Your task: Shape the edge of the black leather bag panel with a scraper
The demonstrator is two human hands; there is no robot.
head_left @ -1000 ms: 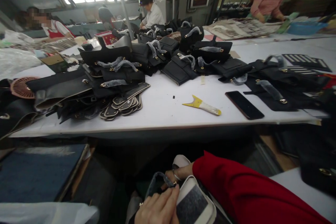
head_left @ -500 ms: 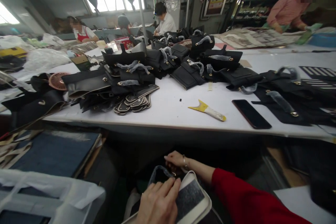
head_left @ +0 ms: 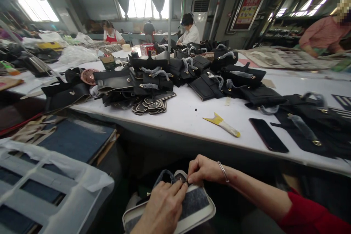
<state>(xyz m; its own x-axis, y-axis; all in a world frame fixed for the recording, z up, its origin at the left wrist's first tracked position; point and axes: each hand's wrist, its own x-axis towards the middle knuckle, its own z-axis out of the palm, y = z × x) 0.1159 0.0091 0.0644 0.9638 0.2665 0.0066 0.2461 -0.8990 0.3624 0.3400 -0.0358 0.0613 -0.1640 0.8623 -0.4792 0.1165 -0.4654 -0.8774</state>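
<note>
— So, where are the hands?

— Low in the view, below the edge of the white table [head_left: 192,117]. The left hand [head_left: 161,208] lies on a flat piece with a pale border and a dark grey face, the bag panel [head_left: 196,204], with its fingers bent and their tips pinching at a small fitting at the top edge. The right hand [head_left: 204,170] comes in from the other side, closed in a pinch on the same spot.

— Why both on one point?

— I judge that one steadies while the other works the small part; the panel seems to rest on the lap so both hands stay free for it.

— And the grey loop?

— A wrapped handle [head_left: 164,177] arches up from that top edge, just beside the fingertips.

— What sits on the table?

— Heaps of black bag parts [head_left: 153,76], a fan of dark tabs [head_left: 150,106], a yellow-tipped scraper [head_left: 222,124] and a phone [head_left: 268,135], lying well apart from the hands.

— Anything you can't make out?

— The fitting itself is hidden under the fingertips; whether it is a ring or a screw, I cannot tell. The panel's lower end is cut off by the frame.
</note>
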